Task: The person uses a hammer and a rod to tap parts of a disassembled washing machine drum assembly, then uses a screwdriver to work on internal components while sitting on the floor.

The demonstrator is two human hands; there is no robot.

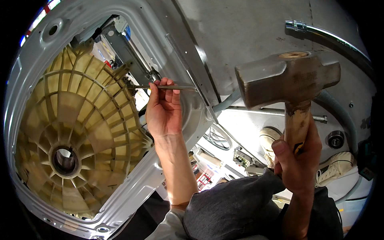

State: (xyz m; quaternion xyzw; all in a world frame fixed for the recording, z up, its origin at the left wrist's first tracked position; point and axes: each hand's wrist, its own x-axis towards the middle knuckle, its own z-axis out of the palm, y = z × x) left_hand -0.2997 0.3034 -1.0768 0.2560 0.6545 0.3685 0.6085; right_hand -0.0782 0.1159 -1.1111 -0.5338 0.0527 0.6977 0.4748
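the left hand (pixel 165 116) pinches a thin, dark metal t-handled rod (pixel 186 87) by its shaft, the far end near the edge of a round, yellowed, ribbed plastic drum (pixel 96 120) inside a grey sheet-metal frame (pixel 150 26). the right hand (pixel 298 166) clasps a grey steel hammer (pixel 276 80) by its wooden handle, head upward, right of the rod.

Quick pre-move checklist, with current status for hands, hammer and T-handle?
1. Hammer gripped: ok, right hand is closed round its handle.
2. T-handle tool held: ok, left hand has its rod.
3. Rod tip seated by the yellow ribbed drum: cannot tell, detail too small.
4. Hammer apart from T-handle tool: ok, a gap shows.
5. Gloves on: not ok, both hands bare.
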